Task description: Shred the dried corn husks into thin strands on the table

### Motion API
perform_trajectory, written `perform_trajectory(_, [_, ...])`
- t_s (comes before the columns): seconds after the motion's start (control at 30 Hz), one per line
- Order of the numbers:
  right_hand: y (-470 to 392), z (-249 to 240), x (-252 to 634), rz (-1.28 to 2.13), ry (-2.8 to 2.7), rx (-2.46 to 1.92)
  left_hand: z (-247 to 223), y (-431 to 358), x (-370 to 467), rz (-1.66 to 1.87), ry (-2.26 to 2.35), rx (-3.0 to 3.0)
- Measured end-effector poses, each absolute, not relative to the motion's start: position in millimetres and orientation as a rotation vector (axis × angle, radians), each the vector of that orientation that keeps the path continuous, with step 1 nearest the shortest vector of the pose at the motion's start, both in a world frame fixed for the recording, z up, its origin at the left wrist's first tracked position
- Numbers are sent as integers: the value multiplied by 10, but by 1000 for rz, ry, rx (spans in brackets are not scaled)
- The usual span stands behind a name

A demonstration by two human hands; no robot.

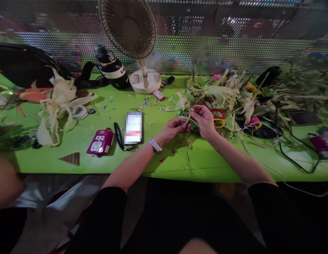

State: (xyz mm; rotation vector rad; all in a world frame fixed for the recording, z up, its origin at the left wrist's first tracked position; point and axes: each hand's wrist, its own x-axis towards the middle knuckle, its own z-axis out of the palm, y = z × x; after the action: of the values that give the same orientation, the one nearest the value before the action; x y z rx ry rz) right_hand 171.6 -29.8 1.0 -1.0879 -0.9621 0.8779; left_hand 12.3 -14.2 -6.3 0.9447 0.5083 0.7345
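Observation:
My left hand (174,129), with a pale band on the wrist, pinches a thin strip of dried corn husk (189,119). My right hand (204,120) pinches the same strip a little higher, with thumb and fingertips together. The two hands are close together above the green table. A large heap of dried corn husks (219,93) lies just beyond my right hand. Red and yellow scissor handles (220,122) show beside that hand, their blades hidden. Green shreds and loose fibres lie under my fingers.
A phone (133,128) and a purple packet (100,142) lie left of my hands. Behind them stand a fan (145,81) and a black bottle (111,67). More husks (59,95) lie at left, cables (282,150) at right. Another person's arm (5,180) is at the left edge.

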Motion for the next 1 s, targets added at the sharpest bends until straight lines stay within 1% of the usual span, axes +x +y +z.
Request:
perform_trajectory(0.17, [-308, 3, 1709, 860, -1003, -1082, -57, -139, 129, 753, 578, 880])
perform_trajectory(0.33, [-313, 3, 1683, 848, -995, -1071, -8, -154, 146, 746, 542, 930])
perform_trajectory(0.53, [-317, 13, 1674, 818, -1002, -1063, 6, -167, 137, 762, 531, 1093])
perform_trajectory(0.83, [-400, 60, 1639, 761, -1122, -1084, 23, -157, 75, 656, 638, 1332])
perform_trajectory(1.0, [-377, 67, 1671, 710, -1114, -1104, 7, -141, 93, 776, 559, 1287])
